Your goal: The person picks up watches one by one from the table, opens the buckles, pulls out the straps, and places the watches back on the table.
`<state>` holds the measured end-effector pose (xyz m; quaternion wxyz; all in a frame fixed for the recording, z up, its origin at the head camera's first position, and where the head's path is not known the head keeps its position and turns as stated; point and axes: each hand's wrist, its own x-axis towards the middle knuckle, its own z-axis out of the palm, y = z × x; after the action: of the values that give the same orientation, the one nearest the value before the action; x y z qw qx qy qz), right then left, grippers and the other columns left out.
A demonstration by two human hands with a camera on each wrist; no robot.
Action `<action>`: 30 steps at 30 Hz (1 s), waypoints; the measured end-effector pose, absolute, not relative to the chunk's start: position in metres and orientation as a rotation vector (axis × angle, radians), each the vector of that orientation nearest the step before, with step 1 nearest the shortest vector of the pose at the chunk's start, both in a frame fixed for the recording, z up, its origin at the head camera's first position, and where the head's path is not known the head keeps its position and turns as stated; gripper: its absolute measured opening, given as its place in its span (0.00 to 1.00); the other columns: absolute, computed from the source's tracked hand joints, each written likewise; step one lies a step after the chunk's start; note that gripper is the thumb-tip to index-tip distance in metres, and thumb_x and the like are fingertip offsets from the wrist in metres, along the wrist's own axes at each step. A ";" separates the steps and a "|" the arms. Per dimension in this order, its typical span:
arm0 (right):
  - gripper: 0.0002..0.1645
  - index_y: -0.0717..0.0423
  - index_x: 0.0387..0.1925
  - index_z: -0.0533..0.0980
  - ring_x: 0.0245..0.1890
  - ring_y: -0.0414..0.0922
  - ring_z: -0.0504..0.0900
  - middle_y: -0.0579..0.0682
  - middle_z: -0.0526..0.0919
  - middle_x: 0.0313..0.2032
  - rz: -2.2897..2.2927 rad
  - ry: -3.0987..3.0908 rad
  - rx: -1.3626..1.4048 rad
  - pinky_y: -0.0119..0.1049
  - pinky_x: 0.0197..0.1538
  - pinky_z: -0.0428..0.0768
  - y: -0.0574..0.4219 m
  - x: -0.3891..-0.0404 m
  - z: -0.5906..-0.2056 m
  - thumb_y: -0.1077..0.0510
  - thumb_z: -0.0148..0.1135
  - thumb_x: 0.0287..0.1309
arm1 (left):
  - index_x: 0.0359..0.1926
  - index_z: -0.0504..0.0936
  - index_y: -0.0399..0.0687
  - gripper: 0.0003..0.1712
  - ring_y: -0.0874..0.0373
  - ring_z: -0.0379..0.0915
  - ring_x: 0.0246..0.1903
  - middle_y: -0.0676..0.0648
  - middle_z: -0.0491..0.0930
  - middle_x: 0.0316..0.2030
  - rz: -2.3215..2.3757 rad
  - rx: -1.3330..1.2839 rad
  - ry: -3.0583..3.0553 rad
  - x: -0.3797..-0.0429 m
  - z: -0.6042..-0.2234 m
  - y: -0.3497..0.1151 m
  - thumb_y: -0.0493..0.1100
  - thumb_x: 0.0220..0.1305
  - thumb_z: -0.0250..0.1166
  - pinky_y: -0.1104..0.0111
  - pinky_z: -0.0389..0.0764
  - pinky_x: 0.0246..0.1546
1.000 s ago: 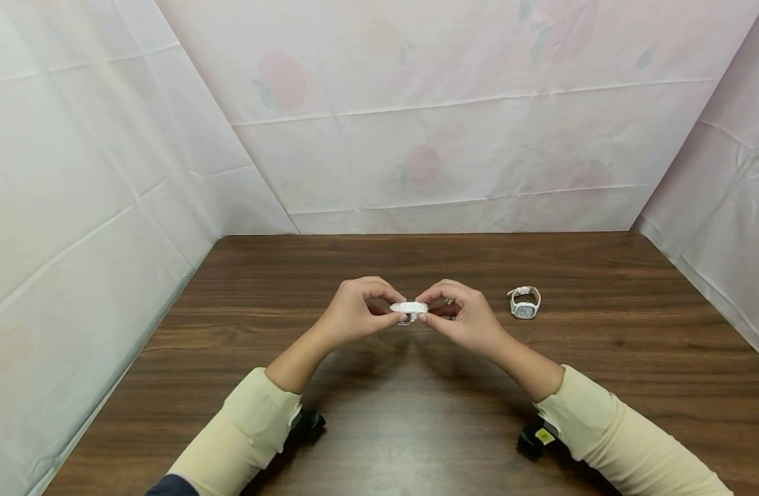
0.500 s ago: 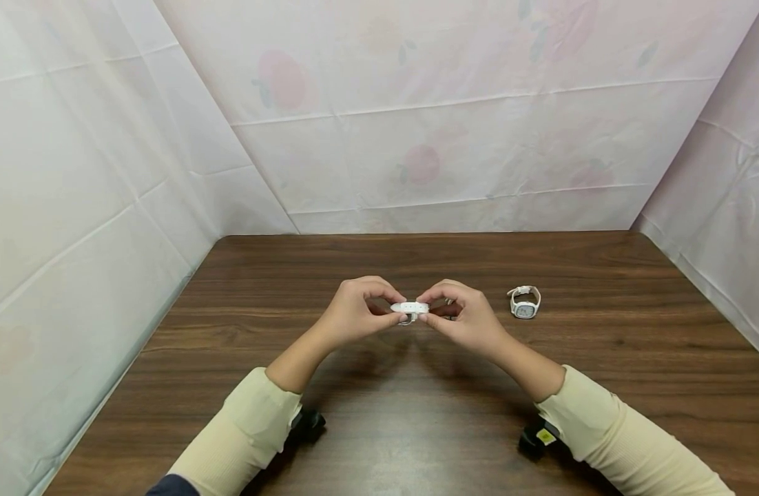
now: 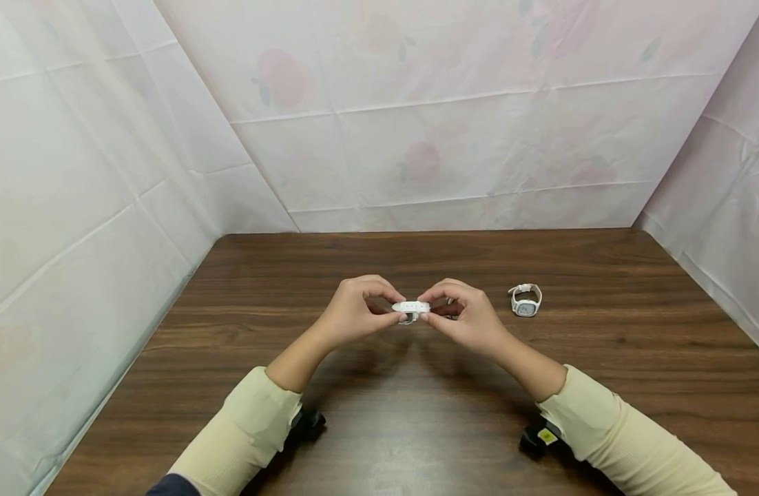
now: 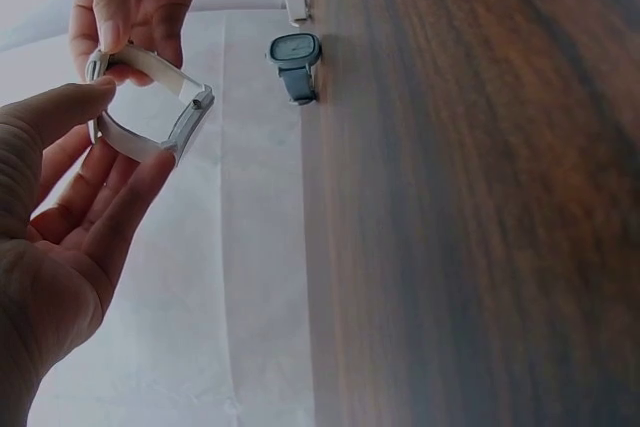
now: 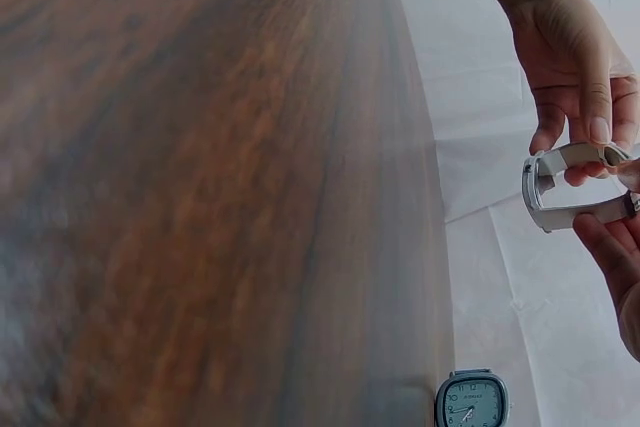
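Both hands hold a white wristwatch (image 3: 410, 307) above the middle of the table. My left hand (image 3: 357, 313) pinches the strap's pointed end between thumb and fingers; my right hand (image 3: 463, 313) pinches the other side, near the buckle. Its strap forms a loop in the left wrist view, the watch case (image 4: 190, 119) facing away from the hands. The same loop shows in the right wrist view, with my left hand (image 5: 570, 57) above and my right hand (image 5: 618, 257) at the edge. The watch's dial is hidden in the head view.
A second white wristwatch (image 3: 525, 307) rests on the brown wooden table (image 3: 280, 262), right of the hands. A dark-cased watch (image 4: 294, 49) also lies there, mostly hidden behind the right hand in the head view. Pale fabric (image 3: 367, 172) hangs around the table.
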<state>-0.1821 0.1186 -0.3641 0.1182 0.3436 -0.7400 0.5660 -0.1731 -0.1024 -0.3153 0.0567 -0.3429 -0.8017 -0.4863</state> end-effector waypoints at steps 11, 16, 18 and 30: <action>0.14 0.66 0.38 0.81 0.35 0.48 0.84 0.56 0.82 0.38 1.669 -2.169 0.977 0.37 0.36 0.85 0.119 -0.182 -0.364 0.78 0.69 0.47 | 0.33 0.85 0.29 0.09 0.43 0.79 0.37 0.37 0.82 0.34 -1.465 -1.041 -2.430 -0.171 -0.313 -0.102 0.24 0.49 0.73 0.64 0.85 0.30; 0.15 0.71 0.36 0.79 0.34 0.58 0.83 0.61 0.81 0.37 1.660 -2.174 0.968 0.39 0.35 0.85 0.118 -0.181 -0.363 0.82 0.67 0.45 | 0.33 0.85 0.29 0.08 0.40 0.79 0.37 0.37 0.82 0.34 -1.480 -1.017 -2.442 -0.171 -0.313 -0.102 0.25 0.49 0.73 0.65 0.85 0.30; 0.15 0.71 0.36 0.79 0.33 0.61 0.83 0.62 0.81 0.36 1.660 -2.174 0.971 0.39 0.35 0.85 0.118 -0.181 -0.363 0.82 0.67 0.45 | 0.33 0.85 0.29 0.08 0.39 0.79 0.37 0.37 0.82 0.34 -1.481 -1.014 -2.443 -0.172 -0.314 -0.102 0.24 0.49 0.73 0.66 0.85 0.30; 0.15 0.63 0.38 0.81 0.34 0.51 0.85 0.54 0.82 0.38 1.695 -2.136 0.979 0.37 0.36 0.85 0.120 -0.183 -0.368 0.78 0.68 0.47 | 0.33 0.85 0.29 0.08 0.40 0.80 0.37 0.37 0.82 0.35 -1.493 -1.022 -2.447 -0.173 -0.316 -0.105 0.25 0.49 0.73 0.67 0.85 0.31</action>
<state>-0.1827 0.1202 -0.3680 0.1218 0.3354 -0.7317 0.5807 -0.1730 -0.1045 -0.3156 0.0492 -0.3353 -0.8031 -0.4901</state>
